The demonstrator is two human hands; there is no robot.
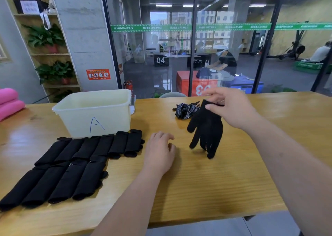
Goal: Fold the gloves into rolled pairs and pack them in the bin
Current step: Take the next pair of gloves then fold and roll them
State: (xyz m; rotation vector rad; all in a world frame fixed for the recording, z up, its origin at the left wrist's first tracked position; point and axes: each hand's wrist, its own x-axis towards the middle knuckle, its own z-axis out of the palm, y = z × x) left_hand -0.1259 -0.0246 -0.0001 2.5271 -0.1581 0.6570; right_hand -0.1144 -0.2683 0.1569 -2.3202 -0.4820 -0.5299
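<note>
Over the desk, a bit right of centre and toward the far edge, the fingertips of the right hand are pinched on the cuff of a black glove. It dangles fingers-down, tips close to the wood; can't tell if they touch. The left hand rests on the desk just left of it, fingers loosely curled, nothing in it.

Just behind the dangling glove, near the far edge, sits a small pile of gloves with white dotted grip showing. Over toward the left edge there are two rows of rolled pairs lying side by side, and right behind them the white bin marked "A". No rolls visible inside it from this angle, so I'd guess packing hasn't started.

What could go wrong, imo:
- That pinch is only on the cuff edge, so a quick move could let the glove slip and land crumpled, making for a sloppy roll.
- It needs its mate from the pile. Grab without checking and the gloves may not line up.
- The left hand sits near the closest rolls; a careless sweep could nudge one open.
- The rolls look like nothing's holding them, so lifting several at once into the bin could unroll them.
</note>
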